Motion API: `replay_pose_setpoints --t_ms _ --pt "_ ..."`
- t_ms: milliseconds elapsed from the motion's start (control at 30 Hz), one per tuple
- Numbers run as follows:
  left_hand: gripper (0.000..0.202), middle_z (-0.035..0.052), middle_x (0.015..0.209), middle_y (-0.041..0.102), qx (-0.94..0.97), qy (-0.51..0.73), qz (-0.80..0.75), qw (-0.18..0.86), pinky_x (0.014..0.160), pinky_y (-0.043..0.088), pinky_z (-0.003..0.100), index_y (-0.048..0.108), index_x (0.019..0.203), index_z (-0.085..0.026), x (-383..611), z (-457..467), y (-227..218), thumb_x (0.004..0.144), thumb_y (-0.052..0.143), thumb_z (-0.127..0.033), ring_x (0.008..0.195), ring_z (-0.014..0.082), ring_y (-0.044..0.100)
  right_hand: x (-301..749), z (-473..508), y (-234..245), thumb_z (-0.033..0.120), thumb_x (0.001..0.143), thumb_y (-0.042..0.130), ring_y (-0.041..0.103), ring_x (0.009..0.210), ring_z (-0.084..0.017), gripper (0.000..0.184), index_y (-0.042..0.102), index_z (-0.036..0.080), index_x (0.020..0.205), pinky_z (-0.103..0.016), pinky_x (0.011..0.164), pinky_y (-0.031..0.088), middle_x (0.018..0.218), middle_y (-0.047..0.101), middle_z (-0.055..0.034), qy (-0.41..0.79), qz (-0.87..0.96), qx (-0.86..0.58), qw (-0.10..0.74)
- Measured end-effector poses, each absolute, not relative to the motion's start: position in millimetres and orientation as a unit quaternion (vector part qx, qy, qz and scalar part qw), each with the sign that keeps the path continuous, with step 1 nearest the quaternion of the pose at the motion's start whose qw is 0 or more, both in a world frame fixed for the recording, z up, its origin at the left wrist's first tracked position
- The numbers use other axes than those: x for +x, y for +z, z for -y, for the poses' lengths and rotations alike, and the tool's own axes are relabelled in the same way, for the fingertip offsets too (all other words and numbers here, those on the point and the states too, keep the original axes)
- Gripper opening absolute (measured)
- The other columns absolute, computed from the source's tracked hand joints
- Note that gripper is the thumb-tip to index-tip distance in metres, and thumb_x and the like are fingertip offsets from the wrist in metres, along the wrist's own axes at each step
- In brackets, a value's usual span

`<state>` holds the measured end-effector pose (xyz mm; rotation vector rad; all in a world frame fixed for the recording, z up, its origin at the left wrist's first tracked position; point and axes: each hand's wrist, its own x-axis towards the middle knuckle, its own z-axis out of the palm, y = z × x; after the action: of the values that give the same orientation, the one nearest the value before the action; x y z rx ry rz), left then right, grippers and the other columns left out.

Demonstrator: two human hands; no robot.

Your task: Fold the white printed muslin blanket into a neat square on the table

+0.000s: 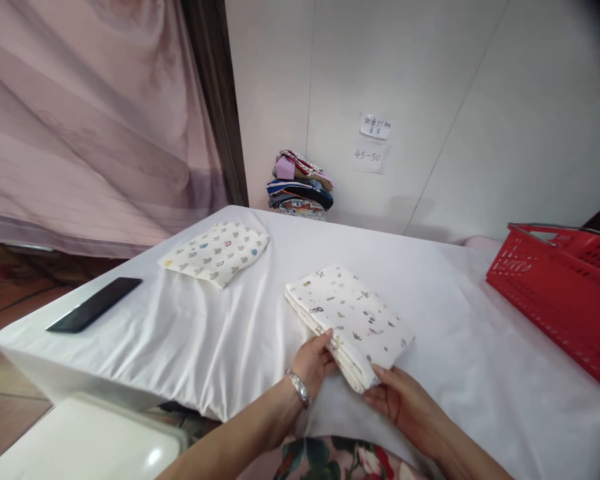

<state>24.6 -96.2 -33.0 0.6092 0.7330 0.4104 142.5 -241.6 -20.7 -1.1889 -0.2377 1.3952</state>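
Observation:
A white cloth with small grey and brown prints [353, 313], folded into a thick rectangle, lies on the white-covered table in front of me. My left hand [314, 362], with a silver bracelet at the wrist, pinches its near folded edge, thumb on top. At the near right corner my right hand [399, 398] grips the layers between thumb and fingers. Some fingertips are hidden under the cloth. Farther left lies another folded white cloth [217, 252] with grey, blue and red prints; neither hand touches it.
A black flat object [95, 305] lies near the table's left edge. At the right stands a red plastic basket [560, 293]. A stack of folded fabrics [300, 187] is by the wall beyond the table. A white stool [90, 440] is at lower left, a pink curtain [90, 120] behind.

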Motion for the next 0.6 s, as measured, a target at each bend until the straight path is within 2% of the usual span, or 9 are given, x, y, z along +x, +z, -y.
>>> replay_pose_setpoints --t_ms 133,167,233,333,367,400,500,600 --pt "0.031 0.0153 0.098 0.066 0.294 0.202 -0.366 0.860 0.075 0.052 0.036 0.055 0.101 -0.010 16 94 -32 0.075 0.059 -0.026 0.080 0.0217 0.065 155 254 3 0.042 0.077 0.062 0.063 0.064 -0.016 0.027 0.055 0.017 0.083 -0.023 0.051 0.046 0.079 0.066 -0.0054 0.642 0.214 -0.559 0.478" --pt "0.031 0.0148 0.096 0.066 0.296 0.199 -0.364 0.860 0.074 0.052 0.036 0.055 0.100 -0.010 14 93 -30 0.073 0.061 -0.023 0.078 0.0218 0.065 163 254 10 0.043 0.078 0.059 0.061 0.063 -0.015 0.027 0.055 0.017 0.080 -0.023 0.052 0.045 0.076 0.065 -0.0045 0.614 0.267 -0.580 0.464" --pt "0.030 0.0140 0.094 0.067 0.298 0.203 -0.362 0.860 0.074 0.052 0.036 0.054 0.099 -0.011 11 93 -28 0.071 0.063 -0.021 0.078 0.0217 0.065 185 244 20 0.045 0.081 0.053 0.060 0.067 -0.015 0.028 0.057 0.018 0.078 -0.026 0.060 0.045 0.077 0.064 -0.0038 0.485 0.378 -0.652 0.444" --pt "0.028 0.0137 0.094 0.067 0.294 0.241 -0.368 0.849 0.075 0.052 0.034 0.054 0.095 -0.012 10 90 -26 0.072 0.064 -0.022 0.081 0.0211 0.065 230 214 14 0.044 0.079 0.052 0.057 0.086 -0.020 0.027 0.060 0.021 0.092 -0.032 0.079 0.042 0.097 0.063 -0.0046 0.201 0.462 -0.786 0.358" --pt "0.027 0.0136 0.094 0.067 0.292 0.263 -0.372 0.841 0.075 0.052 0.033 0.055 0.094 -0.012 10 87 -26 0.073 0.064 -0.024 0.082 0.0209 0.065 245 201 6 0.043 0.078 0.052 0.056 0.091 -0.022 0.032 0.059 0.022 0.100 -0.034 0.082 0.041 0.106 0.061 -0.0053 0.149 0.459 -0.818 0.314" --pt "0.026 0.0135 0.094 0.067 0.290 0.283 -0.374 0.834 0.076 0.052 0.032 0.055 0.094 -0.012 10 84 -27 0.074 0.064 -0.025 0.083 0.0207 0.064 259 188 -2 0.043 0.077 0.052 0.055 0.096 -0.023 0.038 0.057 0.021 0.108 -0.034 0.084 0.040 0.112 0.059 -0.0065 0.134 0.451 -0.839 0.273" --pt "0.025 0.0136 0.094 0.067 0.279 0.313 -0.380 0.825 0.078 0.051 0.031 0.057 0.094 -0.011 12 66 -30 0.076 0.062 -0.028 0.084 0.0199 0.064 288 152 -25 0.047 0.078 0.048 0.056 0.098 -0.025 0.052 0.051 0.017 0.121 -0.035 0.085 0.040 0.110 0.060 -0.0097 0.187 0.436 -0.862 0.182" --pt "0.030 0.0145 0.096 0.067 0.273 0.308 -0.392 0.823 0.077 0.050 0.030 0.058 0.098 -0.009 16 48 -31 0.077 0.061 -0.030 0.083 0.0195 0.064 298 123 -30 0.053 0.078 0.047 0.056 0.099 -0.026 0.061 0.048 0.014 0.126 -0.035 0.084 0.040 0.110 0.060 -0.0127 0.219 0.436 -0.857 0.166"
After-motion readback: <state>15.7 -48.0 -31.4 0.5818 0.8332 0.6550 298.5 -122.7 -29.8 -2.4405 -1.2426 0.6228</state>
